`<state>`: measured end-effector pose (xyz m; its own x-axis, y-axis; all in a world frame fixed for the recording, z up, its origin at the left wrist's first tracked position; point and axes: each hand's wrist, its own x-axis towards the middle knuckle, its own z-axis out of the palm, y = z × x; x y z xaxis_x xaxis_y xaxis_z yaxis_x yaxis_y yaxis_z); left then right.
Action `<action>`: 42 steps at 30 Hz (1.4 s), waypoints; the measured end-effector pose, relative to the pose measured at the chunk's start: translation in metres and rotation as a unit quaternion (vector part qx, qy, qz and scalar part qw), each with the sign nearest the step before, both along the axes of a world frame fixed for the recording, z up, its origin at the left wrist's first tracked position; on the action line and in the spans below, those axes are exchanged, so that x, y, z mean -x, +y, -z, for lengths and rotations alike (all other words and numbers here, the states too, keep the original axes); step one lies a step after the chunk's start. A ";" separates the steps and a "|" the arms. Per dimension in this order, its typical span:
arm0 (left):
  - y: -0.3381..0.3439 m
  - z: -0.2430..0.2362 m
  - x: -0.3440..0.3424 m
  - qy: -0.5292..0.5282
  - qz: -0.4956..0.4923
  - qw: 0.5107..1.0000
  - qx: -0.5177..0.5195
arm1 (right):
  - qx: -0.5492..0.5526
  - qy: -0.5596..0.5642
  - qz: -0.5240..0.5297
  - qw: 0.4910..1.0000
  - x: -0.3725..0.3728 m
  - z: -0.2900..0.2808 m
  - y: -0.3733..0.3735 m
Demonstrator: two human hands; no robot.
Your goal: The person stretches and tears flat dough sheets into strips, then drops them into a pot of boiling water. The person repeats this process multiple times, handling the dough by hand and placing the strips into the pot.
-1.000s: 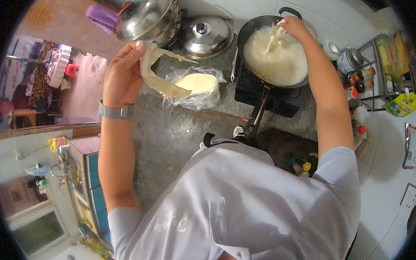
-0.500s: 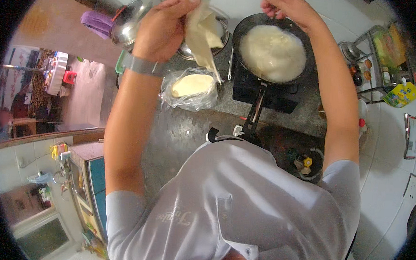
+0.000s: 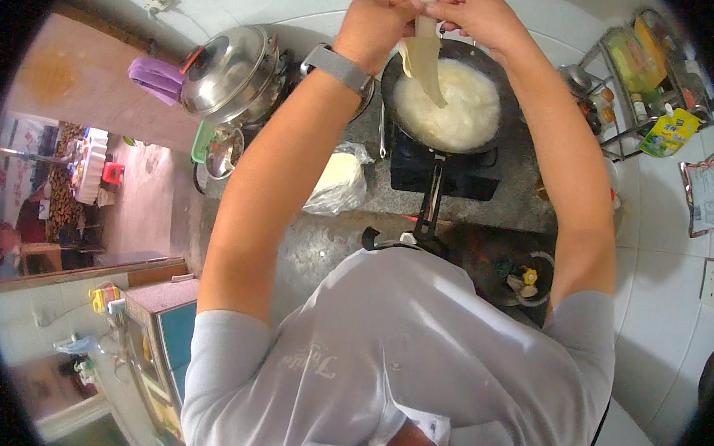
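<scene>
A thin, pale sheet of dough (image 3: 424, 61) hangs down over a black frying pan (image 3: 507, 89). My left hand (image 3: 377, 29) pinches the sheet's upper end. Fingertips of my right hand (image 3: 477, 15) are closed on the same end, close against the left ones. The sheet's lower tip reaches to the cloudy, whitish bubbling liquid (image 3: 464, 107) in the pan; whether it touches cannot be made out. Left of the pan, a pale yellow slab (image 3: 337, 173), likely dough, lies in a clear plastic bag (image 3: 343, 202), partly behind my left forearm.
The pan sits on a black stove (image 3: 472, 176), its handle (image 3: 431, 195) toward me. A lidded steel pot (image 3: 229, 75) stands at far left, near a purple cloth (image 3: 156, 79). At right are a spice rack (image 3: 641, 117) and a yellow pouch (image 3: 670, 133). A long metal utensil (image 3: 382, 131) lies beside the pan.
My left hand has carried the dough sheet rightward from beside the pot to above the pan. The right hand has come left and met it at the sheet's top.
</scene>
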<state>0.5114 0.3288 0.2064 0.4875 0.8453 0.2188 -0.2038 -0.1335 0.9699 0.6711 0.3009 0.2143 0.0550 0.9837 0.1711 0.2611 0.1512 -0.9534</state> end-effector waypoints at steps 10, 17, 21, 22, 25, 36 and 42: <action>0.011 0.031 -0.029 0.172 -0.061 0.978 -0.096 | 0.113 -0.046 0.024 0.992 -0.034 0.035 -0.001; 0.019 0.039 -0.022 0.100 -0.027 0.995 -0.001 | 0.037 0.049 0.046 0.997 -0.036 0.033 -0.007; 0.035 0.052 -0.011 0.100 -0.042 0.994 0.031 | 0.030 0.122 0.048 0.991 -0.055 0.036 -0.011; 0.038 0.056 -0.007 0.105 -0.043 0.993 0.036 | 0.027 0.126 0.051 0.990 -0.059 0.036 -0.012; 0.048 0.064 0.001 0.162 -0.062 0.985 0.014 | 0.035 0.059 0.086 0.994 -0.077 0.039 -0.014; 0.057 0.100 0.001 0.247 -0.002 0.967 0.054 | 0.044 -0.333 0.105 0.936 -0.117 0.110 0.002; 0.062 0.109 -0.009 0.251 -0.003 0.968 0.009 | 0.017 -0.451 0.121 0.884 -0.120 0.123 0.001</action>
<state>0.5203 0.3904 0.0977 0.5238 0.8497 -0.0605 0.2952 -0.1145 0.9485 0.7908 0.3014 0.0915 0.1209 0.9675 0.2222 0.9381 -0.0382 -0.3442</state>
